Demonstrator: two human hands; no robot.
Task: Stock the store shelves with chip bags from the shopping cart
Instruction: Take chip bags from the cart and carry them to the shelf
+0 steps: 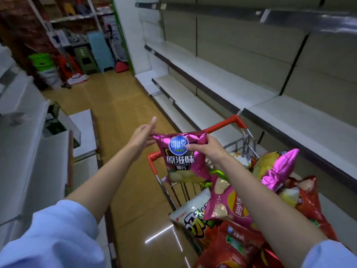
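Observation:
A magenta chip bag (180, 157) with a blue round logo hangs in the air above the front of the shopping cart (220, 126). My right hand (205, 147) pinches its upper right corner, thumb on the front. My left hand (144, 135) is at the bag's upper left corner with fingers stretched out straight, touching the edge. The cart with red trim holds several more chip bags (231, 207) in pink, red, white and yellow. Bare white store shelves (222, 82) run along the right side.
A tan floor aisle (116, 105) runs ahead. White chest freezers (29, 151) line the left. At the far end stand stacked plastic stools (100, 53), green buckets (41, 61) and a mop. A white pillar (129, 35) marks the shelf end.

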